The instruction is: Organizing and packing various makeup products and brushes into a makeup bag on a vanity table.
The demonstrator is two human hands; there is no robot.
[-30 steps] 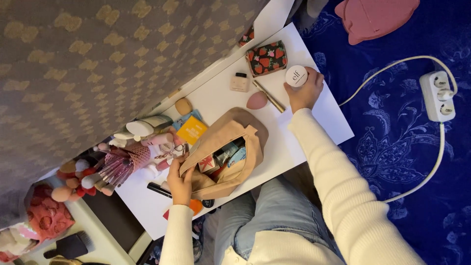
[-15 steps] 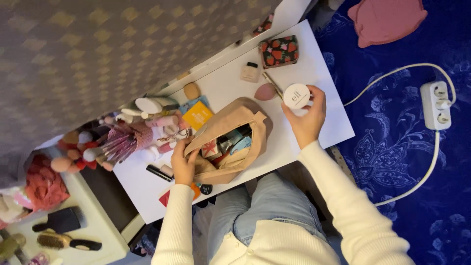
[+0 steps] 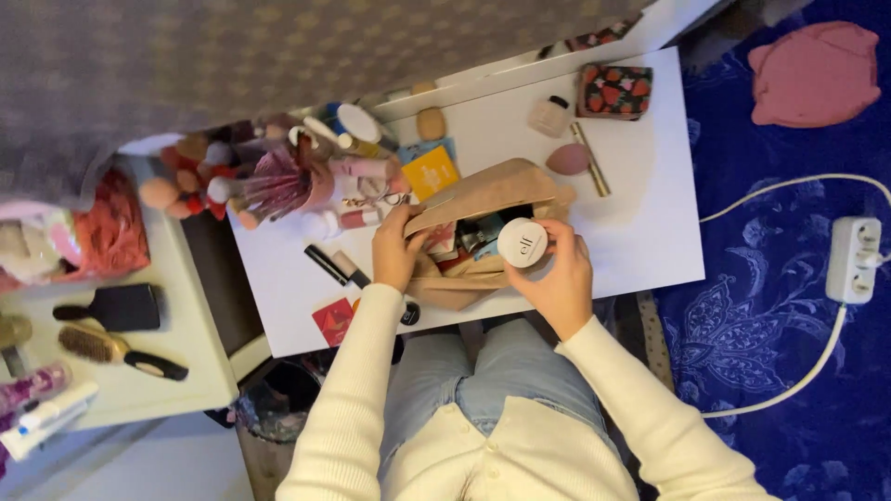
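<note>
My right hand [image 3: 557, 278] holds a small round white jar [image 3: 522, 242] right over the open mouth of a tan makeup pouch [image 3: 483, 197] lying on the white table [image 3: 640, 223]. My left hand [image 3: 397, 249] grips the pouch's left edge and keeps it open. Several small packages show inside the pouch. Past the pouch lie a pink sponge [image 3: 568, 159], a gold tube [image 3: 591, 173], a small beige bottle [image 3: 548, 116] and a strawberry-print case [image 3: 614, 91].
A pink cup of makeup brushes [image 3: 278, 181] and tubes crowd the table's left end. Black tubes [image 3: 327, 265] lie near my left hand. Hairbrushes [image 3: 111, 306] rest on a side shelf. A power strip [image 3: 852, 260] with white cable lies on the blue carpet.
My right hand has carried the white jar from the far end of the table back to the pouch's opening. The camera view has shifted; my left hand still holds the pouch.
</note>
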